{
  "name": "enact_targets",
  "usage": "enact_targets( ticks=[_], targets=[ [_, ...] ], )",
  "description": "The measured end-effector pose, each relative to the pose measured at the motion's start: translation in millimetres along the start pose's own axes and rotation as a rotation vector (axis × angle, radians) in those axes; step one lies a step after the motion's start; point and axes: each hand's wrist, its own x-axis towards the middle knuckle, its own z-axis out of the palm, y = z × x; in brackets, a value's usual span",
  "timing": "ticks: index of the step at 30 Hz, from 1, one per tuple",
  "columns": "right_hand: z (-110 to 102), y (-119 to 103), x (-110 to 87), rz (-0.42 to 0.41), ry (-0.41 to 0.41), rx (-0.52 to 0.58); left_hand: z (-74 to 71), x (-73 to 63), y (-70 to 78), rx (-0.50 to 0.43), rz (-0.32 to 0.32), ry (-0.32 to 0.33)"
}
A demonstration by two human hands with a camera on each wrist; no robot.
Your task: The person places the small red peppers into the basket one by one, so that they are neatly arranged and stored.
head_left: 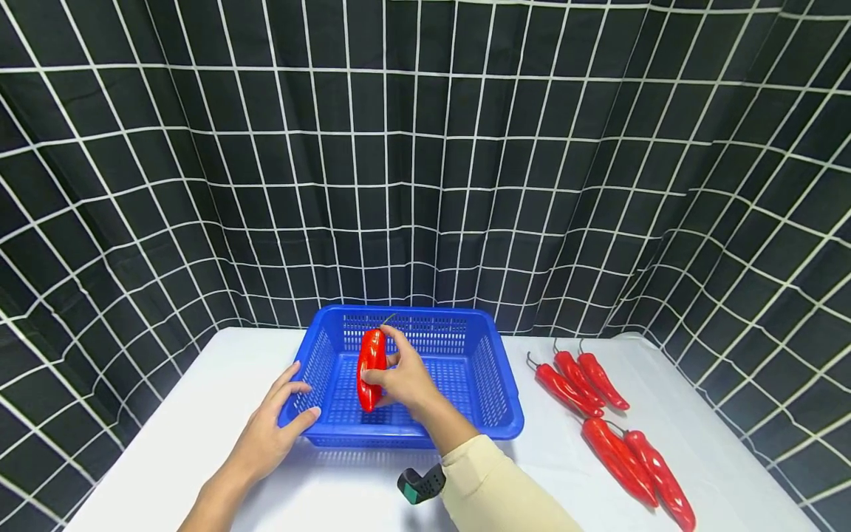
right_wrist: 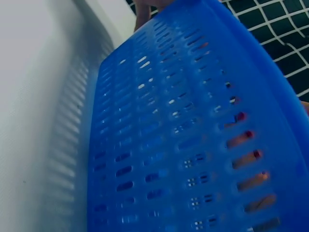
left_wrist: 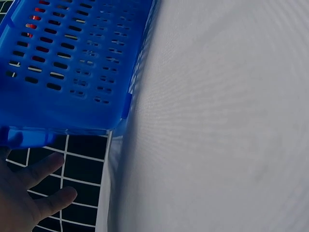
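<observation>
My right hand (head_left: 402,377) pinches a glossy red chili pepper (head_left: 369,362) between thumb and fingers. The pepper's thin green stem points to the back, and it hangs over the inside of a blue plastic basket (head_left: 459,436). In the right wrist view the slotted front wall of the basket (right_wrist: 145,125) hides most of that hand. At the basket's front left corner my left hand (head_left: 275,421) rests with spread fingers and its thumb on the rim. Two straight fingers of the left hand (left_wrist: 24,198) show beside the basket (left_wrist: 53,106) in the left wrist view.
Right of the basket, several red chili peppers (head_left: 618,458) lie on the white table (head_left: 552,473) in two groups. A black strap with a green face (head_left: 422,484) is at the right wrist. Behind hangs a black curtain (head_left: 425,170) with a white grid.
</observation>
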Motion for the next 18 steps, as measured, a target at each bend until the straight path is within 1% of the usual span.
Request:
enact_targets(
  ticks=[8,14,18],
  targets=[
    [16,5,11.6,0.088,-0.048,-0.045,0.4,1.7,1.5,0.008,-0.014,-0.002],
    [27,8,15.5,0.125,-0.022,-0.141,1.0,0.1,1.4,0.011,-0.021,0.004],
    [31,9,16.5,0.14,-0.011,-0.182,0.6,-0.9,1.5,0.014,-0.02,0.009]
  ],
)
